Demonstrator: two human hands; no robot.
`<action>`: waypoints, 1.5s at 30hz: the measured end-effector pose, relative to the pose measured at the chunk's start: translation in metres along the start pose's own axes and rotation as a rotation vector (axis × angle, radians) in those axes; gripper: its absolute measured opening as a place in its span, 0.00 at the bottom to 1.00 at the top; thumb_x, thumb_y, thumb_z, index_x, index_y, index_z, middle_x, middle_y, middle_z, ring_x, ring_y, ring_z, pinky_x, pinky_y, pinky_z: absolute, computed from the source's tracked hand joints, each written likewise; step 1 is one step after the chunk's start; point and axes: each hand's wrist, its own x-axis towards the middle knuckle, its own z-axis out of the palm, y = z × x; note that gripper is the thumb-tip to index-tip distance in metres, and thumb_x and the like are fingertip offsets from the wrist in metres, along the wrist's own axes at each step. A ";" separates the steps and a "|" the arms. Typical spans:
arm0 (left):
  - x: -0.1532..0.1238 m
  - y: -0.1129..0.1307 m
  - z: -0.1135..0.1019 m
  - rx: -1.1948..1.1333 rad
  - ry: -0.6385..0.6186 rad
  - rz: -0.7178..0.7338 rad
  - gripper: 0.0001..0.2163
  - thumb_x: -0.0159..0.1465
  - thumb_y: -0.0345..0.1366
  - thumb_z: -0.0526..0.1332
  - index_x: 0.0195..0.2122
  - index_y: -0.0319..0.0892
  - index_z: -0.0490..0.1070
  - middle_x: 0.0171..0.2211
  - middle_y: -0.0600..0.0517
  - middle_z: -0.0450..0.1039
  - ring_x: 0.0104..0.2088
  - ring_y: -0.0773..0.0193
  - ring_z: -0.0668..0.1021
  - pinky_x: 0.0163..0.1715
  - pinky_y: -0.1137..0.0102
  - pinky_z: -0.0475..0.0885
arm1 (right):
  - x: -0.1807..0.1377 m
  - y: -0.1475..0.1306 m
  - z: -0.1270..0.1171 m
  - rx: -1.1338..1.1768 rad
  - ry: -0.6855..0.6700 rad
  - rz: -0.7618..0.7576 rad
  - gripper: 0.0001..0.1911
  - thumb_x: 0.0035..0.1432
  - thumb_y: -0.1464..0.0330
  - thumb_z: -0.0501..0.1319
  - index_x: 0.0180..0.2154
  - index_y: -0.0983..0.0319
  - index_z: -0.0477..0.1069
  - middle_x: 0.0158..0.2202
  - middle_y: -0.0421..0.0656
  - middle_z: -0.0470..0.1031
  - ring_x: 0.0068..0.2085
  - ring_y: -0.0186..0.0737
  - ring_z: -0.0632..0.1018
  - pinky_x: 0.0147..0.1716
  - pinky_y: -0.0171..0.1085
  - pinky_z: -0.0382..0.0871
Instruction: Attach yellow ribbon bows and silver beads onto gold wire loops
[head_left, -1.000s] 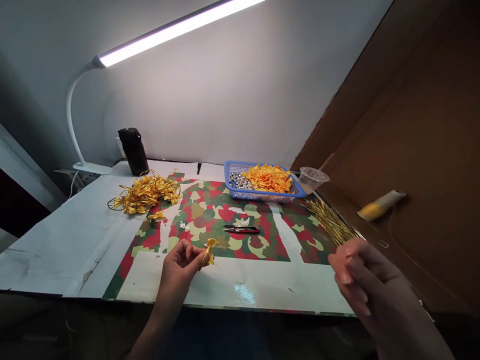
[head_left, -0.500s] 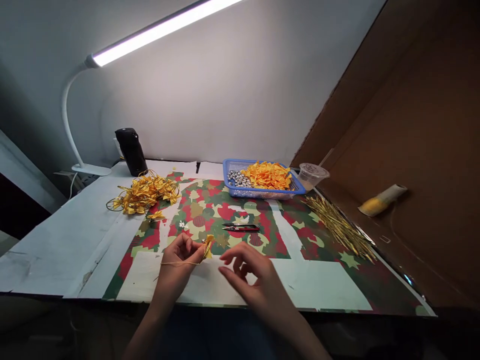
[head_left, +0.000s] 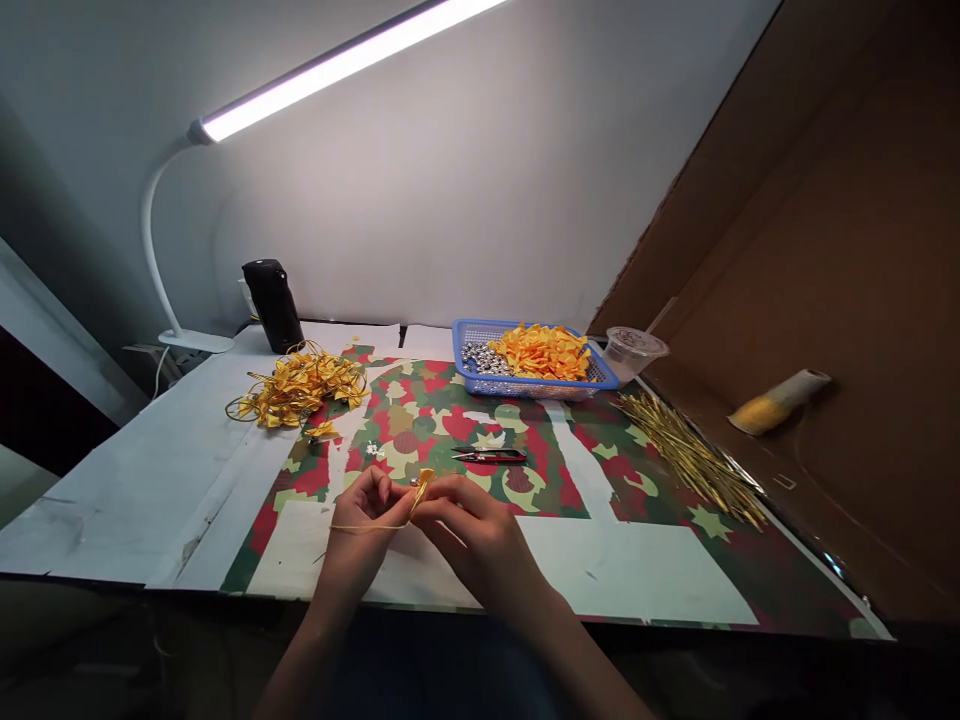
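Between my two hands, above the pale sheet [head_left: 637, 570], is a small yellow fabric flower [head_left: 423, 486] with a silvery bead beside it. My left hand [head_left: 369, 510] pinches the flower from the left, and a thin cord [head_left: 358, 527] runs from there across the wrist. My right hand [head_left: 471, 525] has its thumb and fingers closed at the flower's right side; what its fingertips pinch is partly hidden. Just beyond the hands lie thread snips [head_left: 491, 455] with dark red handles. A small white cluster [head_left: 373, 450] sits left of them.
Several finished-looking yellow flowers on cords [head_left: 300, 388] are heaped left. A blue basket [head_left: 540, 387] holds orange petals and silvery beads. Golden stems [head_left: 690, 455] lie right, near a plastic cup [head_left: 634, 348] and a thread cone [head_left: 776, 402]. A black bottle [head_left: 274, 305] and lamp [head_left: 196, 341] stand back left.
My right hand has moved left from apart with fingers spread to closing at the flower. My left hand keeps its pinch. The whole view has shifted slightly.
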 end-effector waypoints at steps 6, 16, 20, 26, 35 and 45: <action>-0.001 0.002 0.001 -0.020 0.022 -0.004 0.20 0.42 0.33 0.72 0.18 0.42 0.55 0.15 0.60 0.68 0.18 0.74 0.68 0.21 0.79 0.65 | -0.001 -0.007 -0.006 0.137 -0.123 0.041 0.06 0.64 0.74 0.52 0.37 0.59 0.64 0.36 0.44 0.74 0.32 0.36 0.75 0.28 0.33 0.71; 0.000 0.005 0.001 -0.028 0.106 -0.041 0.23 0.39 0.35 0.74 0.18 0.42 0.54 0.16 0.59 0.71 0.20 0.73 0.71 0.22 0.79 0.69 | -0.015 -0.026 -0.044 0.399 -0.045 0.327 0.04 0.60 0.69 0.61 0.31 0.59 0.70 0.28 0.40 0.75 0.26 0.33 0.74 0.25 0.32 0.71; -0.001 0.007 0.001 -0.027 0.131 -0.051 0.24 0.38 0.36 0.75 0.18 0.42 0.54 0.17 0.59 0.71 0.20 0.73 0.71 0.22 0.79 0.70 | -0.028 -0.031 -0.066 0.434 0.020 0.382 0.06 0.58 0.67 0.64 0.29 0.59 0.74 0.25 0.40 0.76 0.24 0.35 0.74 0.23 0.32 0.69; 0.000 0.007 0.000 -0.042 0.140 -0.065 0.24 0.39 0.35 0.75 0.18 0.42 0.54 0.16 0.61 0.67 0.19 0.74 0.70 0.23 0.79 0.70 | -0.046 -0.039 -0.081 0.556 0.312 0.483 0.07 0.54 0.62 0.68 0.26 0.56 0.76 0.19 0.38 0.73 0.21 0.35 0.72 0.20 0.33 0.66; -0.001 0.005 -0.005 -0.069 0.087 -0.113 0.25 0.43 0.36 0.75 0.19 0.42 0.52 0.16 0.62 0.62 0.19 0.76 0.66 0.22 0.82 0.66 | -0.041 -0.023 -0.087 0.591 0.590 0.522 0.14 0.54 0.63 0.68 0.21 0.57 0.67 0.16 0.35 0.66 0.16 0.30 0.62 0.13 0.29 0.54; 0.001 0.010 -0.006 -0.158 0.045 -0.324 0.27 0.41 0.34 0.75 0.19 0.43 0.50 0.16 0.62 0.58 0.19 0.74 0.66 0.20 0.80 0.63 | -0.014 -0.028 -0.065 0.467 0.472 0.494 0.05 0.56 0.63 0.66 0.28 0.51 0.75 0.16 0.37 0.67 0.19 0.36 0.70 0.15 0.34 0.60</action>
